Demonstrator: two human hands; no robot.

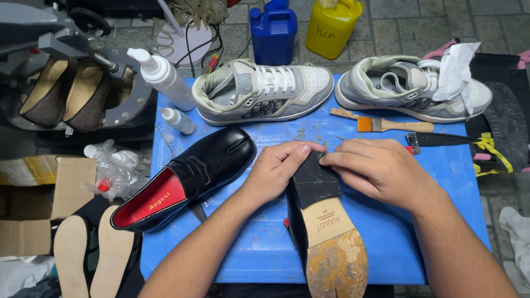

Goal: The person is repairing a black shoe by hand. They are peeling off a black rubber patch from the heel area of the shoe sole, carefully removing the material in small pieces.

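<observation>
A black leather shoe lies sole-up [329, 232] in the middle of a blue table [441, 176]; its tan sole is scuffed at the toe and its heel block is black. My left hand [279, 168] grips the left side of that heel, thumb across its top. My right hand [378, 168] presses its fingers on the heel's right edge. The matching black shoe [190, 176] with a red lining lies upright to the left, apart from both hands.
Two grey-and-white sneakers [265, 91] [411, 88] stand at the table's back edge, one with white paper in it. A wooden brush [386, 125], a black tool [441, 139], two white bottles [163, 77], blue and yellow jugs [273, 33], and a shoe machine [72, 83] lie around.
</observation>
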